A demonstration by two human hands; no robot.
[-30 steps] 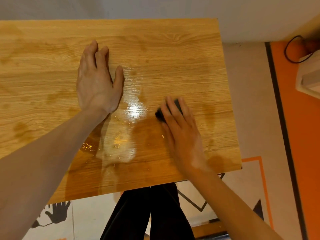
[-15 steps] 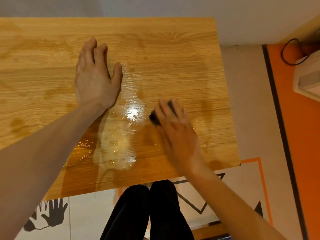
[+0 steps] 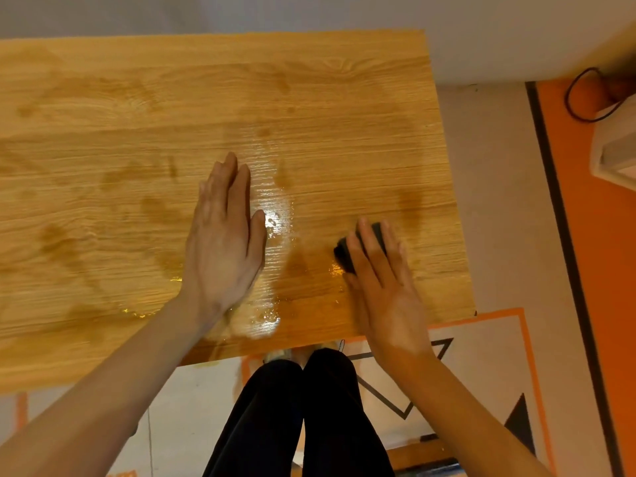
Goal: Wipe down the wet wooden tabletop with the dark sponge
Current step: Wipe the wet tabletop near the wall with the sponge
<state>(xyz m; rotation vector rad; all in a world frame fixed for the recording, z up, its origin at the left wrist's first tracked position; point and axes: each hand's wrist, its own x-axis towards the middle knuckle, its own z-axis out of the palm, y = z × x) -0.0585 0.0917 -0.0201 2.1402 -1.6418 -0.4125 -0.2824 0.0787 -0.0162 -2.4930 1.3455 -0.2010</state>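
The wooden tabletop fills the upper left of the head view. A shiny wet patch runs down its middle toward the near edge, with darker damp stains around it. My right hand presses flat on the dark sponge, which peeks out under the fingers near the table's right side. My left hand lies flat on the wood, fingers together, just left of the wet patch.
The table's right edge and near edge border a grey floor with an orange strip. A white box with a black cable sits at the far right. My dark-trousered legs stand below the table.
My right hand slid the sponge left, then back to the right, away from the wet patch. The view shifted, so my left hand sits nearer the table's middle.
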